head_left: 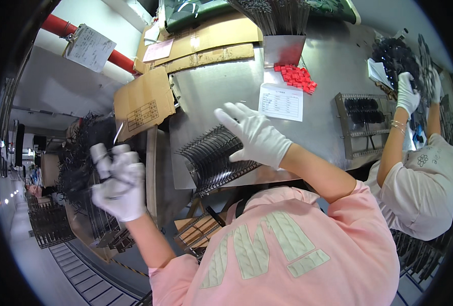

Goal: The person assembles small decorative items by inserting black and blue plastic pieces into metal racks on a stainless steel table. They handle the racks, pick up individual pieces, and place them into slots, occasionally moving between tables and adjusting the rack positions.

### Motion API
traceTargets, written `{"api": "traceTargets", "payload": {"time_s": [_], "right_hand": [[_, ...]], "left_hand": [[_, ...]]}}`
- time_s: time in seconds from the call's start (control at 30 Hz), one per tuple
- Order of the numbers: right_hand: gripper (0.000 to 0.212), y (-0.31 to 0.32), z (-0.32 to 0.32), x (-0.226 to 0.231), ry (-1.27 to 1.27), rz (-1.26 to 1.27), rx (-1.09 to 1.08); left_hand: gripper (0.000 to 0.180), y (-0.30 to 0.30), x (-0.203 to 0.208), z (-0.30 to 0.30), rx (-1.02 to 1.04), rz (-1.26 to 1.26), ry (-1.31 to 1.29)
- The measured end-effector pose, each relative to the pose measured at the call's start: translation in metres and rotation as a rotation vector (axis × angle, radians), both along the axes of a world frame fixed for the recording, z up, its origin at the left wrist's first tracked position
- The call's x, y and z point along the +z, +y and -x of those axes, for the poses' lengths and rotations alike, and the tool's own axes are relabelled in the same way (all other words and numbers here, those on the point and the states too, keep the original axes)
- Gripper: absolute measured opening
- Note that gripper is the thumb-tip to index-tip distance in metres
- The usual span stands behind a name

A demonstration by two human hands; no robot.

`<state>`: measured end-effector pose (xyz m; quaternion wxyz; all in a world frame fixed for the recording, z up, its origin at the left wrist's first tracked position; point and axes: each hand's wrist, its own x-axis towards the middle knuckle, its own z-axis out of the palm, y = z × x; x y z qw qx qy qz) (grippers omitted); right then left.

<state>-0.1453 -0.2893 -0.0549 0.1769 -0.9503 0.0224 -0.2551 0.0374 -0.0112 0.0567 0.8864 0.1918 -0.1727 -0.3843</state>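
Steel table (211,84) lies open left of the sheet (281,103) — the black rack (212,159) blocks its near edge. Red pieces (296,77) obstruct behind the sheet.

The person wears a pale pink top (361,255) with loose sleeves (356,204) that leave the forearms bare. Large blocky lettering (252,250) in pale grey-green, patterned like twisted cable knit, spans its front. Thin white gloves cover the left hand (120,186), blurred here, and right hand (259,133), wrinkling across the latter.
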Motion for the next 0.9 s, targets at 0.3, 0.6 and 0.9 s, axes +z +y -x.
{"api": "traceTargets", "payload": {"time_s": [0.3, 0.6, 0.9], "right_hand": [[0.077, -0.007, 0.011, 0.051, -0.115, -0.289, -0.003], [0.065, -0.038, 0.052, -0.098, 0.412, -1.076, -0.264], [0.076, -0.041, 0.054, -0.107, 0.789, -1.614, 0.041]], "left_hand": [[0.056, -0.091, -0.04, 0.096, -0.272, -0.364, -0.118], [0.086, -0.03, -0.055, 0.071, -0.293, -0.426, 0.005], [0.088, -0.021, -0.068, 0.07, -0.322, -0.44, 0.051]]}}
